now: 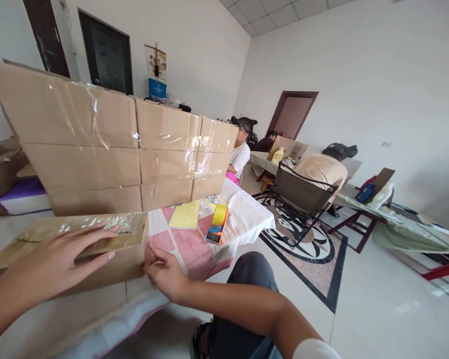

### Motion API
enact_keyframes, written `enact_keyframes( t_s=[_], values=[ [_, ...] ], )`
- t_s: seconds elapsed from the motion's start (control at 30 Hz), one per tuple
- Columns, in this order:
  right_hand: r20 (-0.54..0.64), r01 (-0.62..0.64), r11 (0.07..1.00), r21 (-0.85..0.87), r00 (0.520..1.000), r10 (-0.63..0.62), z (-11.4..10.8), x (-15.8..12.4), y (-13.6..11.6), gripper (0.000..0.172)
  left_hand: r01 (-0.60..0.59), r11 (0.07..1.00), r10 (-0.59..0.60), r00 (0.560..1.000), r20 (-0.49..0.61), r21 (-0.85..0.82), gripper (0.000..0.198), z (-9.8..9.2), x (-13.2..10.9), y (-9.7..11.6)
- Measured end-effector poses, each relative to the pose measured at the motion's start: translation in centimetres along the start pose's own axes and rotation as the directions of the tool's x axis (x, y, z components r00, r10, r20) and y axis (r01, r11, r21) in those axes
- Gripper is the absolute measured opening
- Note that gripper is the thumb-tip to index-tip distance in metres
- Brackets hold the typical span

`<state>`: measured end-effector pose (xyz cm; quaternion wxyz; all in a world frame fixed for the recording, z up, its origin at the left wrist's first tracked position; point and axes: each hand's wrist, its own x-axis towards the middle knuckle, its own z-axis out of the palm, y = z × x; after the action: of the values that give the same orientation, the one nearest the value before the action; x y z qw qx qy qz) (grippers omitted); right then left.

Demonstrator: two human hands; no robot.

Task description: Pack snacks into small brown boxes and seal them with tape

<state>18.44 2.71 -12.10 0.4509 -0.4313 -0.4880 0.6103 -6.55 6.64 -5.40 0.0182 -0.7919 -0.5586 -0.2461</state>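
Observation:
A long cardboard box [108, 271] with shiny tape across its top lies on the table in front of me. My left hand [73, 249] rests on that box, fingers stretched out and spread over its top and near edge. At the box's right end is my right hand [168, 274], its fingers curled and pressed together against the end's lower part. Whatever those fingertips may pinch is hidden. To the right of the box sits a yellow and orange packet [217, 223], apart from both hands.
A tall taped cardboard partition [164, 154] stands behind the box. The table carries a pink and white checked cloth [194, 254]. A purple and white item [24, 195] lies at left. Other people sit farther off, one in a folding chair [303, 192].

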Motion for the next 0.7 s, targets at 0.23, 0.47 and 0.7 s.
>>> enact_keyframes(
  t_s=[0.23, 0.47, 0.7],
  values=[
    [0.033, 0.023, 0.996, -0.085, 0.999, -0.020, 0.4, 0.0, -0.6, 0.062, 0.012, 1.000, -0.012, 1.000, 0.014, -0.001, 0.057, -0.2, -0.2, 0.5],
    [0.013, 0.046, 0.998, -0.045, 0.999, -0.045, 0.6, 0.1, -0.3, 0.065, 0.021, 1.000, -0.021, 1.000, 0.017, -0.003, 0.054, -0.8, -0.3, 1.2],
    [-0.047, 0.070, 0.997, -0.037, 0.996, -0.071, 1.1, -0.1, -0.1, 0.045, 0.016, 1.000, -0.016, 0.999, 0.037, 0.010, 0.056, -1.1, -0.4, 1.5]
  ],
)
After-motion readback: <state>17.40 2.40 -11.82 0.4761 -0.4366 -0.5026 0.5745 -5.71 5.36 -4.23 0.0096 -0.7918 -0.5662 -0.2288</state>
